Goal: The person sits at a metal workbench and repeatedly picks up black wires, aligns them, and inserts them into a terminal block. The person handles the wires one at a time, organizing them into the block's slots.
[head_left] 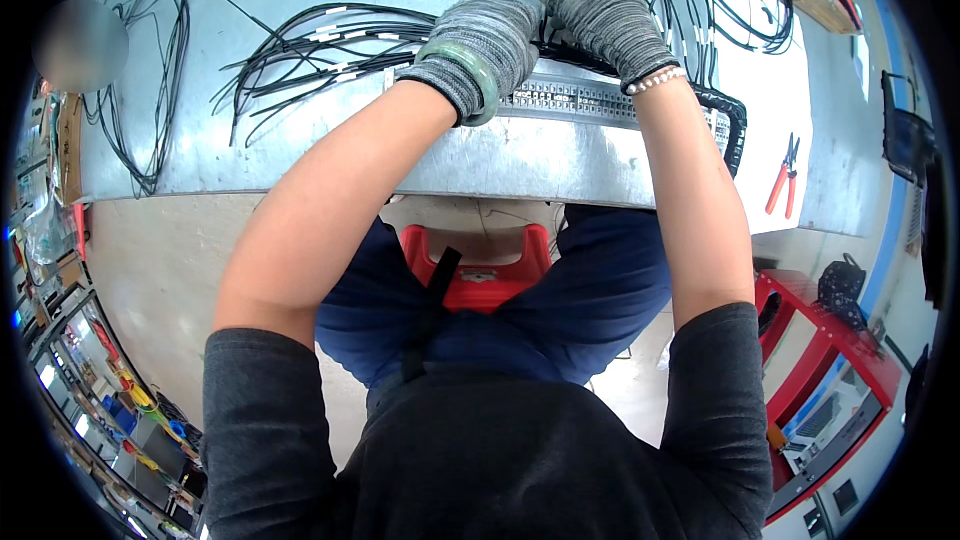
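Observation:
Both my hands wear grey knitted gloves and meet at the far middle of the metal table. My left hand is closed over a bundle of black wires with white tags, which fans out to the left. Beside it, my right hand is curled, thumb and fingers drawn together on black wires; the fingertips are partly hidden. Just below the hands lies a long metal terminal strip with rows of small contacts. A black wrapped cable bends round its right end.
Red-handled pliers lie on a white sheet at the right. More black wires hang in a loop at the left, others spread at the far right. A red stool is below, a red cart at lower right.

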### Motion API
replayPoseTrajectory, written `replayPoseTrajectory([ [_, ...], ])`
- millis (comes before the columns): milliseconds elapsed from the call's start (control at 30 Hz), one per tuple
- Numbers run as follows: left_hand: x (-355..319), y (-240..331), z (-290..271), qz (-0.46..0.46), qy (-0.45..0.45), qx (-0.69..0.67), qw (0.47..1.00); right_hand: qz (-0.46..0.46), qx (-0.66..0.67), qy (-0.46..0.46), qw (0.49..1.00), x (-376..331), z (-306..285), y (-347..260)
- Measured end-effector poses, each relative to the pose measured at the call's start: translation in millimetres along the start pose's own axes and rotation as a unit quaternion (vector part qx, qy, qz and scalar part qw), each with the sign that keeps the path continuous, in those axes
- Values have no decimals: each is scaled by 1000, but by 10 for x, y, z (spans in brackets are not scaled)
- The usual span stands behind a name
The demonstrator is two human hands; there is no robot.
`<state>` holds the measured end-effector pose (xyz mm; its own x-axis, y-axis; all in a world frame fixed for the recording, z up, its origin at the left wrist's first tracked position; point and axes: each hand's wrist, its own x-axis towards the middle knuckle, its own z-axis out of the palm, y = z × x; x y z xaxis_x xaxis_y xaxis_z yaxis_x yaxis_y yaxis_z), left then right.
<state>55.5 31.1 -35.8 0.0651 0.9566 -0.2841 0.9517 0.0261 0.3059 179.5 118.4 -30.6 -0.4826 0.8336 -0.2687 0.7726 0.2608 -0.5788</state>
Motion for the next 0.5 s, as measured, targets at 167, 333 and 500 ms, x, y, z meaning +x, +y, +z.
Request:
replayPoseTrajectory([
  [167, 30, -19, 48, 8, -4, -6, 1000, -22, 154, -127, 980, 32, -104, 196],
  [333, 18, -2, 4, -10, -6, -17, 1000, -87, 42, -134, 986, 39, -157, 228],
  [500, 40, 29, -50, -30, -35, -8, 999, -107, 84, -147, 980, -50, -139, 277],
])
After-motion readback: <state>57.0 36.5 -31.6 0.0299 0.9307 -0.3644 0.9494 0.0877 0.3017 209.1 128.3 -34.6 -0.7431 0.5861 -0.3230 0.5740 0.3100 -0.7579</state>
